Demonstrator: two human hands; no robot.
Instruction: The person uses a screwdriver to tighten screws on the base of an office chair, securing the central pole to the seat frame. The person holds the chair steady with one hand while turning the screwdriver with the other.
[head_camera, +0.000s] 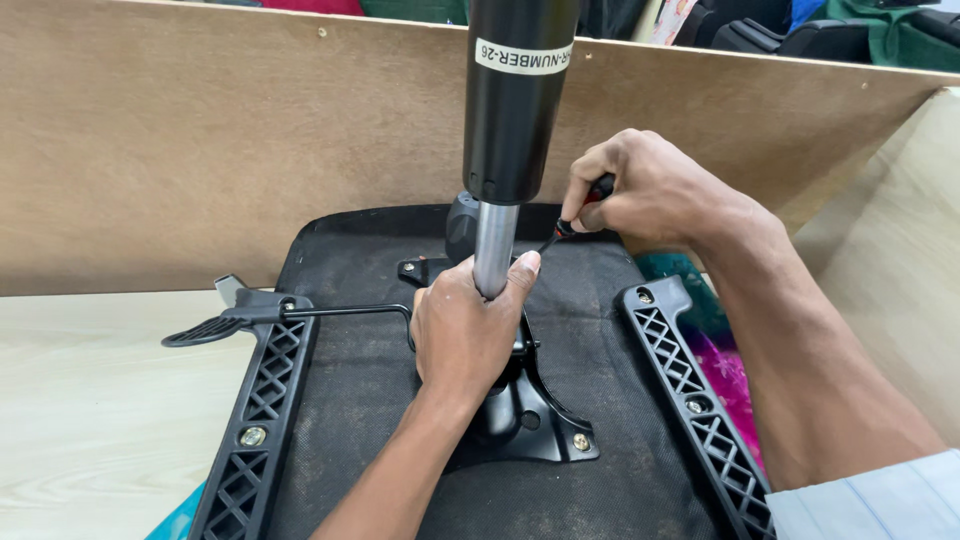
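Left hand (465, 335): we grip the shiny steel gas-lift rod (494, 248), upright on the black metal seat plate (530, 415) | Right hand (640, 190): closed around a red-and-black screwdriver (578, 215) | Tip: steady the rod, keep the driver square.

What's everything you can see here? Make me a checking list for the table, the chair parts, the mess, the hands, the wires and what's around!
Surface: pale wooden table.
Job's things: upturned black chair seat; metal mechanism plate; upright gas cylinder; lever; two lattice arm brackets.
Clutter: colourful cloth under the seat.
Grippers: left hand grips the cylinder's silver rod; right hand holds a red-and-black screwdriver.
Cables: nothing seen.
Surroundings: brown board wall.
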